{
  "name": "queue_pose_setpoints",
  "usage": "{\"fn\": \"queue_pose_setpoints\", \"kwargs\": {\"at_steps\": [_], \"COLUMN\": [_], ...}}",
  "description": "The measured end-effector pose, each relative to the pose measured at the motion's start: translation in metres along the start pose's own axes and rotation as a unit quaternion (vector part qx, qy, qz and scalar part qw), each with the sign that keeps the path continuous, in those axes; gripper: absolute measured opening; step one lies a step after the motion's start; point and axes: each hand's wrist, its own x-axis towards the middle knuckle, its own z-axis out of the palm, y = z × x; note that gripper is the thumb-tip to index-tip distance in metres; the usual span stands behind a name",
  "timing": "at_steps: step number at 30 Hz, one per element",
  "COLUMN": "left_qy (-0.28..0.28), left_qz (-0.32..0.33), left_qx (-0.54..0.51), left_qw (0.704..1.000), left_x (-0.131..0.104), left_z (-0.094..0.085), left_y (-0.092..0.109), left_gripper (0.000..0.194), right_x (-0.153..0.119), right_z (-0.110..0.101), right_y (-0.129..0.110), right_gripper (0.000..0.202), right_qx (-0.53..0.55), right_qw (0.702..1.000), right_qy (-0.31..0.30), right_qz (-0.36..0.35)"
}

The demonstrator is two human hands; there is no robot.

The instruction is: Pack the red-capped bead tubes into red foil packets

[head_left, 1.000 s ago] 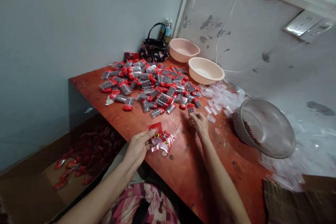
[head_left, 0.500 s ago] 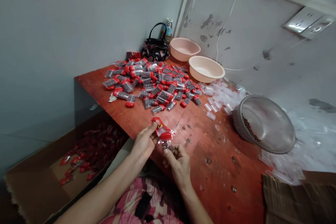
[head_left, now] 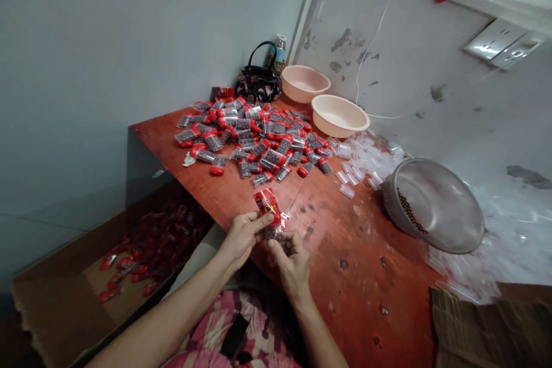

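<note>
Cardboard box, ragged along its rim, stands low at left, shiny crinkled red packs inside. Over the scuffed, pitted red bench, the left hand pinches a packet of glossy red film between thumb and fingers. Behind lies a heap of flat clear plastic cases with rounded red caps, a black bag beyond. The right hand, narrowed, grips a beaded case at the packet's lower end; whether it sits inside, I cannot tell. Farther right come two smooth round bowls, translucent sleeves, a dull grey basin with small brown balls, and a ridged brown sheet.
</note>
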Motion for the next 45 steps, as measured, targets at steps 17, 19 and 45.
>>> {"fn": "queue_pose_setpoints", "kwargs": {"at_steps": [17, 19, 45], "left_qy": [-0.035, -0.051, 0.054], "left_qz": [-0.026, -0.032, 0.055], "left_qx": [0.084, 0.095, 0.171], "left_qw": [0.995, 0.994, 0.982], "left_x": [0.004, 0.004, -0.004], "left_z": [-0.008, -0.01, -0.011], "left_y": [0.009, 0.01, 0.0], "left_gripper": [0.018, 0.019, 0.017], "right_x": [0.011, 0.011, 0.007], "right_z": [-0.003, -0.002, 0.007], "right_y": [-0.001, 0.0, 0.007], "right_gripper": [0.021, 0.021, 0.018], "right_qx": [0.099, 0.115, 0.058], "right_qw": [0.99, 0.988, 0.998], "right_qy": [-0.084, -0.084, -0.028], "right_qz": [0.059, 0.063, 0.023]}}
